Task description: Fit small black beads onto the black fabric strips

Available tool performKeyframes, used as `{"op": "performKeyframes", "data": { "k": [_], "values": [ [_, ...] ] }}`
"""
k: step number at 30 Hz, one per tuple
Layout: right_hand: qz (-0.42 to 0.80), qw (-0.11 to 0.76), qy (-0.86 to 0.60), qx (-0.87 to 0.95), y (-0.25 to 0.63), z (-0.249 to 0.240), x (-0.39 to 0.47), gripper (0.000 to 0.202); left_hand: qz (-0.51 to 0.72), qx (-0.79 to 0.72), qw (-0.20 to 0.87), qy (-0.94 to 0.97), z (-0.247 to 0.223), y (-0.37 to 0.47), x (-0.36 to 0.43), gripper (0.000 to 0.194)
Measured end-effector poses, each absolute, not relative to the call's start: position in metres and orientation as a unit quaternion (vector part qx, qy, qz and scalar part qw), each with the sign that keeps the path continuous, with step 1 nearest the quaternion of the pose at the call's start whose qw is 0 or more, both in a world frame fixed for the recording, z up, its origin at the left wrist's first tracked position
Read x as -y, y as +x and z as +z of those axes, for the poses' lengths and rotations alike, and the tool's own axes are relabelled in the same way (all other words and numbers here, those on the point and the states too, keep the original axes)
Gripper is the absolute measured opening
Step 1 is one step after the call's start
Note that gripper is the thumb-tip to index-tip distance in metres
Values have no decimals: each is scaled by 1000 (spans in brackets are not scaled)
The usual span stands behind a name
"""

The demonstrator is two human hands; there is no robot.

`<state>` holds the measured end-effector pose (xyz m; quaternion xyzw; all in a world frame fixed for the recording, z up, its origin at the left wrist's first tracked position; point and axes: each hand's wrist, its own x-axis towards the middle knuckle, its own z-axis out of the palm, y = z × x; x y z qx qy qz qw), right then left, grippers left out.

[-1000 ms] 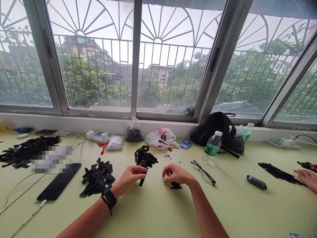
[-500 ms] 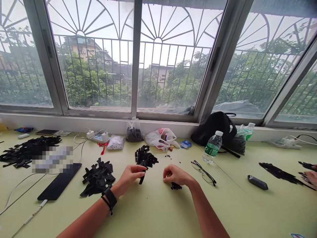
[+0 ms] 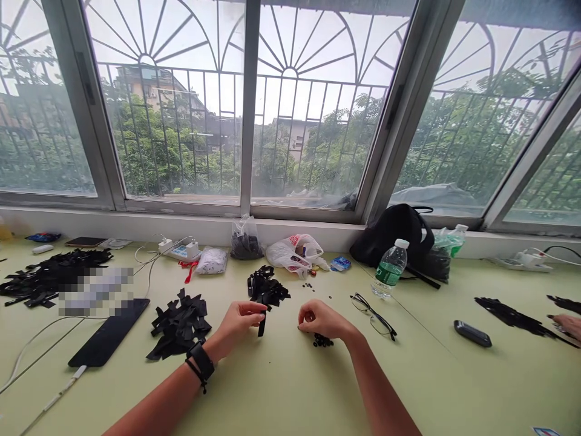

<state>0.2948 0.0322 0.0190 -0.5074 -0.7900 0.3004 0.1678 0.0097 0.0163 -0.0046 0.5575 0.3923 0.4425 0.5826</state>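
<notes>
My left hand (image 3: pixel 242 320) pinches a short black fabric strip (image 3: pixel 262 325), which hangs down from thumb and fingertips. My right hand (image 3: pixel 321 321) is closed in a pinch, and a tiny dark piece shows at its fingertips, probably one of the small black rings. Under that palm lies a little heap of small black rings (image 3: pixel 323 341), partly covered by the hand. Just behind my left hand is a pile of black strips (image 3: pixel 267 287). Another pile of cut strips (image 3: pixel 179 324) lies left of my left wrist.
Glasses (image 3: pixel 373 316) and a water bottle (image 3: pixel 390 270) stand right of my right hand. A black phone (image 3: pixel 110 333) with a cable lies at left. Bags line the window side, with a black backpack (image 3: pixel 385 236). Another person's hand (image 3: pixel 568 324) is at the far right edge.
The strip in my left hand has turned to hang more upright. My right fingertips have shifted slightly left, and a dark speck now shows at them.
</notes>
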Motion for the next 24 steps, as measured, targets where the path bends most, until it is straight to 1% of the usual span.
{"op": "performKeyframes", "data": {
  "k": [4,8,14,18,21,24],
  "values": [
    [285,175,-506,795,291,18,-32,10,447,-395,581,553,-6,10,-17,40],
    [278,163,-502,803,289,15,-32,12,450,-398,578,552,-6,11,-17,40],
    [269,171,-505,802,284,11,-29,8,450,-404,571,555,-4,13,-14,34],
    [298,243,-459,801,260,12,-25,5,462,-405,564,552,-4,16,-11,33],
    [342,312,-402,790,235,11,-21,10,472,-399,555,557,-6,18,-11,32],
    [364,358,-374,774,215,6,-17,12,476,-396,535,575,-8,19,-12,29]
  ]
}}
